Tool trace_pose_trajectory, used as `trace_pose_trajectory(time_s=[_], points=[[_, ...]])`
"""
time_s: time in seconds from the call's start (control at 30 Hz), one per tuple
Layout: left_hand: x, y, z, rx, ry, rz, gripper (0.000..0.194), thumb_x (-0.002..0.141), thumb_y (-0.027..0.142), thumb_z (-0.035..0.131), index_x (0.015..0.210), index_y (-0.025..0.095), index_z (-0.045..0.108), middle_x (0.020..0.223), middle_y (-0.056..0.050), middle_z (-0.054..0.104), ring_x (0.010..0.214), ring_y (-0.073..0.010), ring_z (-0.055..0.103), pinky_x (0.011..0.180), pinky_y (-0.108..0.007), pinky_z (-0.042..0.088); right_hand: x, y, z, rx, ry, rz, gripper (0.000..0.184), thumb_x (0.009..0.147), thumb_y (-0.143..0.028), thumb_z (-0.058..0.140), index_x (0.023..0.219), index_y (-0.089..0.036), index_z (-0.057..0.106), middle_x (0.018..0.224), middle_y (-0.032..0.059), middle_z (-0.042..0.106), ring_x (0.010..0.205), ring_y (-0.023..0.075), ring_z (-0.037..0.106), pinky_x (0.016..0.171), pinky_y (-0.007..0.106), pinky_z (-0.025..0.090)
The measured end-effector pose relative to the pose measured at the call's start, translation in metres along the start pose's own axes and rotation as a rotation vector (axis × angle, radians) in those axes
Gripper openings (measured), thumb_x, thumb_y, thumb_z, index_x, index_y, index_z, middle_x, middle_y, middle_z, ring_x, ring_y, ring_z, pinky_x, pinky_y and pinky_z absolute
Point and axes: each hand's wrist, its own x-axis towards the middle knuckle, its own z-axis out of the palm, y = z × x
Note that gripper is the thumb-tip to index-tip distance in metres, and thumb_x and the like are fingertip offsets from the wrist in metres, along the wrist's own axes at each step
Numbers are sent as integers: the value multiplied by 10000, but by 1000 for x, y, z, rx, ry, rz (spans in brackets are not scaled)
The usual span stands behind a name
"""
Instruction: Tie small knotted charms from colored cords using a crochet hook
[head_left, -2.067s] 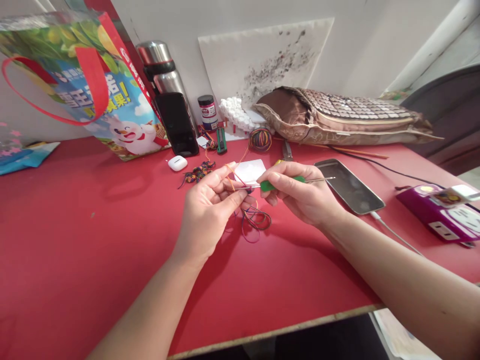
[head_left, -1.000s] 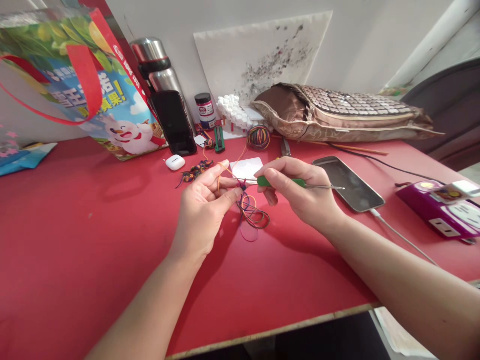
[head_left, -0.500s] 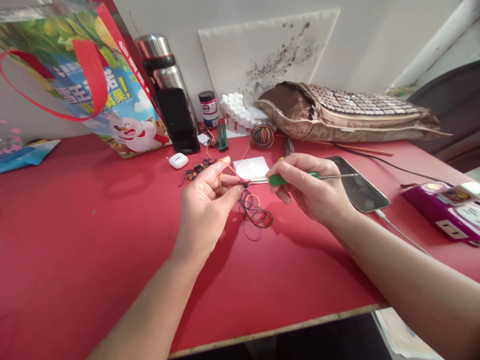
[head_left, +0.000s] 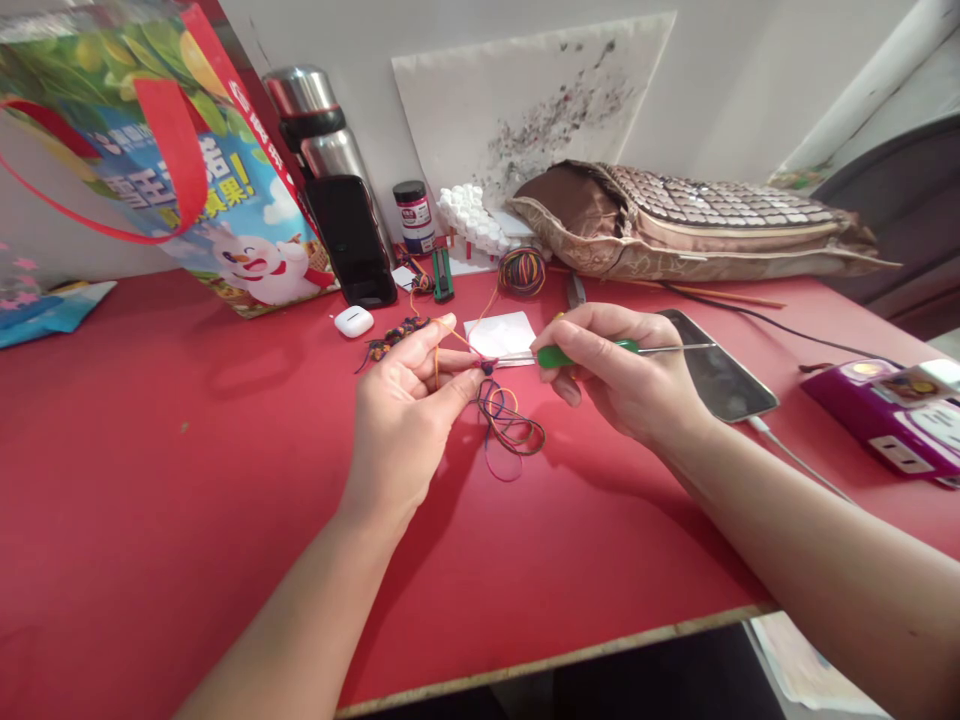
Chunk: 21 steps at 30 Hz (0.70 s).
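Note:
Between its thumb and fingers my left hand (head_left: 409,395) pinches a small dark piece of crocheted yarn (head_left: 487,368). A strand of orange yarn runs over its raised index finger. My right hand (head_left: 611,365) is closed round the green handle of a crochet hook (head_left: 556,356), whose thin metal shaft meets the yarn piece at the left fingertips. Loose multicoloured yarn ends (head_left: 512,425) hang in loops below the piece. Behind, a wound ball of multicoloured yarn (head_left: 522,272) rests on the table. A knotted dark-and-orange yarn strip (head_left: 397,338) lies behind my left hand.
A white paper (head_left: 501,338) lies behind the hook. Around stand a phone (head_left: 351,240), a steel flask (head_left: 322,140), a gift bag (head_left: 225,180) and an earbud case (head_left: 353,321). To the right are another phone (head_left: 720,370) and a purple power strip (head_left: 877,420).
The view has shifted slightly. Both hands keep nearly the same pose, with the hook's tip still at the yarn piece.

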Motion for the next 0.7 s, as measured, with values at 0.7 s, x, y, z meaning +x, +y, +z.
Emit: trace_pose_trajectory(time_s=[0.7], points=[[1, 1, 1, -30, 24, -21, 561, 683, 134, 888, 1230, 139, 763, 832, -26, 795, 814, -179, 746, 787, -313, 595, 0, 1, 1, -18, 4, 5, 289, 890, -459, 843, 797, -191, 789, 694, 35, 704, 523, 126, 584, 452, 270, 471]])
